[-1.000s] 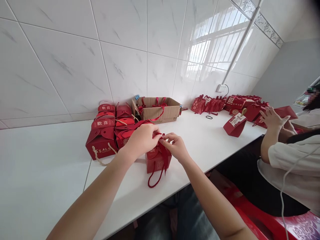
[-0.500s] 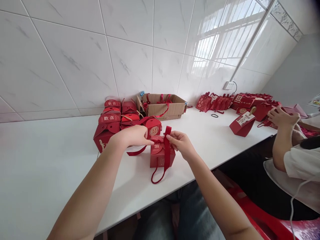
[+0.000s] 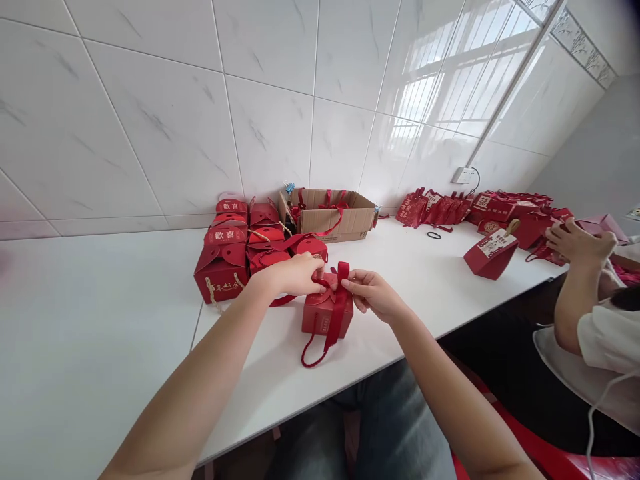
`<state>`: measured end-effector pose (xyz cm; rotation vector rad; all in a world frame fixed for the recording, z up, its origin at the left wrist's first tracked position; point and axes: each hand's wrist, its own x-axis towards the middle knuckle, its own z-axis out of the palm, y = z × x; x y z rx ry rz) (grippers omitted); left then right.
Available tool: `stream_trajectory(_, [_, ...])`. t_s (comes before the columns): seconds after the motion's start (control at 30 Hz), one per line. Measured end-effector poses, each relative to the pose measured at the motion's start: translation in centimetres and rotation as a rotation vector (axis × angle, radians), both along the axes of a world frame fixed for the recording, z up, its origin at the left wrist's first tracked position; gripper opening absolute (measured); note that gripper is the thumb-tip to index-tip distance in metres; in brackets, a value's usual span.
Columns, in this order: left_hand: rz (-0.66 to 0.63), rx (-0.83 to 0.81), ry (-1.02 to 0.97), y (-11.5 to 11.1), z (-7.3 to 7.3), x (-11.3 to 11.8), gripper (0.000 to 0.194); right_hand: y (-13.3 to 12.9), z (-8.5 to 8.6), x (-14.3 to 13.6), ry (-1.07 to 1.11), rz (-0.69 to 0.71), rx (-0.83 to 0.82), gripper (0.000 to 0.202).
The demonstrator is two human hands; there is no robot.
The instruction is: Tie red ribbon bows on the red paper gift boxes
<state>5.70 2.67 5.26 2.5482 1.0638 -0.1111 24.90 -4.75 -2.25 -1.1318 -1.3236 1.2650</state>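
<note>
A small red gift box (image 3: 316, 312) stands on the white table in front of me, its red cord handle (image 3: 311, 361) drooping over the near side. A wide red ribbon (image 3: 340, 303) runs up the box's front and forms a loop above the lid. My right hand (image 3: 373, 292) pinches this ribbon by the loop, thumb and forefinger together. From the left, my left hand (image 3: 303, 275) reaches over the lid with its fingers closed on the ribbon there; the fingertips are partly hidden. Another stretch of ribbon trails behind my left wrist.
Several finished red boxes (image 3: 220, 270) stand together at the left. Behind is a cardboard box (image 3: 345, 223) holding red ribbons. To the right are a red box with a label (image 3: 491, 253), a black band (image 3: 434, 235), piled red packaging (image 3: 510, 207) and a co-worker's hand (image 3: 583, 241).
My left hand has moved right, over the lid of the box. The upright ribbon end by my right hand is now bent into a loop. The view has shifted slightly.
</note>
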Motion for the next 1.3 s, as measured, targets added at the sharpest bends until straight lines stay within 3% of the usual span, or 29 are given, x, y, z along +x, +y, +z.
stream_trajectory(0.2, [-0.012,-0.007,0.031,0.1,-0.1,-0.1,0.020,-0.2,0.2,-0.1,-0.020,0.002,-0.028,0.031])
stream_trajectory(0.37, [0.014,-0.056,-0.075,-0.7,0.9,-0.8,0.010,0.0,1.5,-1.3,-0.128,-0.119,-0.022,0.026])
stream_trajectory(0.6, [-0.070,-0.038,-0.271,-1.5,2.2,-1.8,0.026,0.4,2.0,-2.8,-0.338,-0.279,0.041,0.012])
stream_trajectory(0.73, [-0.104,-0.012,-0.441,-2.3,2.1,-1.0,0.018,0.1,2.5,-3.2,-0.428,-0.196,0.090,0.013])
stream_trajectory(0.83, [-0.147,0.084,-0.547,-2.1,1.2,0.3,0.015,-0.2,2.6,-3.4,-0.469,-0.121,0.144,0.018])
stream_trajectory(0.9, [-0.090,0.201,-0.566,-1.3,0.3,1.2,0.015,-0.2,2.4,-3.4,-0.466,-0.130,0.145,0.024])
stream_trajectory(1.0, [0.087,0.505,-0.446,0.3,-0.9,1.8,0.023,0.0,2.0,-3.3,-0.409,-0.136,0.107,0.024])
stream_trajectory(1.1, [0.130,0.683,-0.323,1.1,-1.0,1.5,0.028,0.2,1.8,-3.1,-0.350,-0.149,0.062,0.024])
stream_trajectory(1.2, [0.080,0.455,-0.424,0.4,0.0,0.6,0.018,0.3,1.5,-2.8,-0.310,-0.160,0.043,0.024])
stream_trajectory(1.3, [0.053,0.084,-0.433,-0.7,1.1,-0.4,0.028,0.3,1.2,-2.6,-0.291,-0.159,0.051,0.025])
